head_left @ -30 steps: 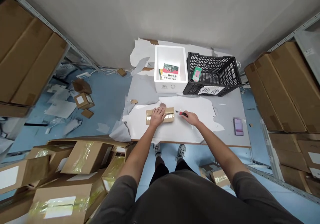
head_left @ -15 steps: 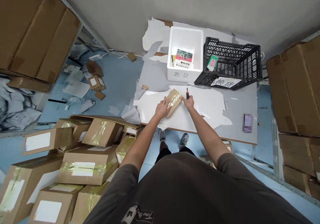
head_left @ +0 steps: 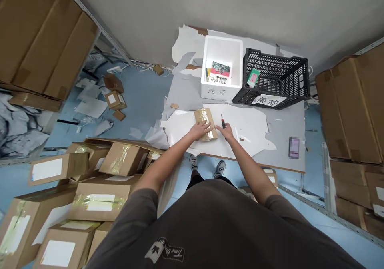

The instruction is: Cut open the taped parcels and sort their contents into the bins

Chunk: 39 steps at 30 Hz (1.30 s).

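left hand (head_left: 201, 130) on a slim brown cardboard box (head_left: 206, 116), right hand (head_left: 226, 131) gripping a red-and-black knife (head_left: 223, 122)

the taped box lies on the paper-covered grey table (head_left: 280, 127), nearer than the white rectangular bin (head_left: 221, 92); left fingers rest spread across its top, right fingers curl closed around the knife's handle.
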### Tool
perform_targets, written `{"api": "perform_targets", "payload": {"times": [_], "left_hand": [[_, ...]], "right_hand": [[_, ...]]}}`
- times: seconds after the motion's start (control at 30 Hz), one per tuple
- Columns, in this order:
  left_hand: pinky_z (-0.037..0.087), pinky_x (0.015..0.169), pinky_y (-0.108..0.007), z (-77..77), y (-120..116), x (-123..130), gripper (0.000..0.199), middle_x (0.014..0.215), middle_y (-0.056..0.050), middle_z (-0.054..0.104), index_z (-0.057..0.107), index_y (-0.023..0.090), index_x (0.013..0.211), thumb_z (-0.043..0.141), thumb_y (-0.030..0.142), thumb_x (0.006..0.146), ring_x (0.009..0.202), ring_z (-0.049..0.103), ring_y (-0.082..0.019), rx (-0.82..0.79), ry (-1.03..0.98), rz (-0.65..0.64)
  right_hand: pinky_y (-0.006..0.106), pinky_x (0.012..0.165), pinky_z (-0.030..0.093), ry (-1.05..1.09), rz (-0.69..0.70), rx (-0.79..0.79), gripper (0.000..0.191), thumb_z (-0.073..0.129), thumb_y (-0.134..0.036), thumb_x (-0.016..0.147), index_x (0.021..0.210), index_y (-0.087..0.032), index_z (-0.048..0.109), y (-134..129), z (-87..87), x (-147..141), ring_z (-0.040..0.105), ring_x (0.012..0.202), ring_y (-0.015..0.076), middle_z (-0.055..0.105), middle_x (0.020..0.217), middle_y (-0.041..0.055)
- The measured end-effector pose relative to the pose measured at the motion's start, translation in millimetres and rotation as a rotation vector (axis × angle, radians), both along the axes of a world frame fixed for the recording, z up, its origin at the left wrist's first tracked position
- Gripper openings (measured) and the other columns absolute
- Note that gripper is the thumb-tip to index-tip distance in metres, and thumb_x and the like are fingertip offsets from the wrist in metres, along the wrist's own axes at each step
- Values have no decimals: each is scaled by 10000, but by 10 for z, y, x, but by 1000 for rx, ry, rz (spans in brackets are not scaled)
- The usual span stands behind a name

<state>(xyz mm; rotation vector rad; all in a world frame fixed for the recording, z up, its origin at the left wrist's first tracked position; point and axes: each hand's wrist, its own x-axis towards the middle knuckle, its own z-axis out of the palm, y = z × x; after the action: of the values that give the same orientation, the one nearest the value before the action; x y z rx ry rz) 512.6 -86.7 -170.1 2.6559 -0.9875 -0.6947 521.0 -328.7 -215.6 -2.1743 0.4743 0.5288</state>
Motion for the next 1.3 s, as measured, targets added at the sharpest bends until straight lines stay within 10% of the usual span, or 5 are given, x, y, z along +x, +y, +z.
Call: {"api": "perform_targets", "payload": {"times": [0.13, 0.53, 0.83, 1.07, 1.3], "left_hand": [[397, 1248, -509, 19, -2, 214, 602, 1723, -118, 569, 670, 311, 1546, 643, 124, 975, 1582, 506, -342, -24, -24, -56], [395, 1314, -556, -125, -501, 54, 481, 1655, -223, 588, 722, 189, 1353, 830, 194, 884, 1613, 485, -412, 28, -197, 335], [441, 1307, -545, -146, -596, 174, 700, 1745, -271, 505, 683, 121, 1452, 937, 193, 803, 1647, 459, -463, 116, -59, 372], [471, 1288, -512, -231, -585, 197, 662, 1743, -275, 503, 716, 118, 1409, 964, 201, 800, 1594, 524, -452, 130, -67, 366], [456, 1301, -506, -241, -599, 216, 751, 1752, -274, 487, 695, 109, 1452, 990, 195, 766, 1590, 515, -449, 148, -38, 378]], "right_hand": [[340, 844, 568, 63, -46, 11, 678, 771, -806, 751, 1118, -272, 571, 0, -127, -275, 744, 1019, 271, 773, 1120, 68], [342, 861, 562, 2, 145, -151, 515, 852, -597, 874, 1184, -264, 609, -15, 27, 707, 753, 1088, 302, 803, 1169, 104], [273, 647, 545, 121, 362, 270, 401, 588, -617, 1088, 991, -240, 684, -710, 226, 88, 673, 627, 189, 652, 703, -27], [257, 661, 468, 109, 632, 90, 190, 575, -372, 1123, 1046, -234, 681, -722, 335, 189, 610, 598, 160, 697, 731, -27], [281, 532, 432, 244, 505, 202, 305, 640, -462, 1109, 898, -246, 598, -708, 259, 94, 547, 487, 166, 615, 616, -25]]}}
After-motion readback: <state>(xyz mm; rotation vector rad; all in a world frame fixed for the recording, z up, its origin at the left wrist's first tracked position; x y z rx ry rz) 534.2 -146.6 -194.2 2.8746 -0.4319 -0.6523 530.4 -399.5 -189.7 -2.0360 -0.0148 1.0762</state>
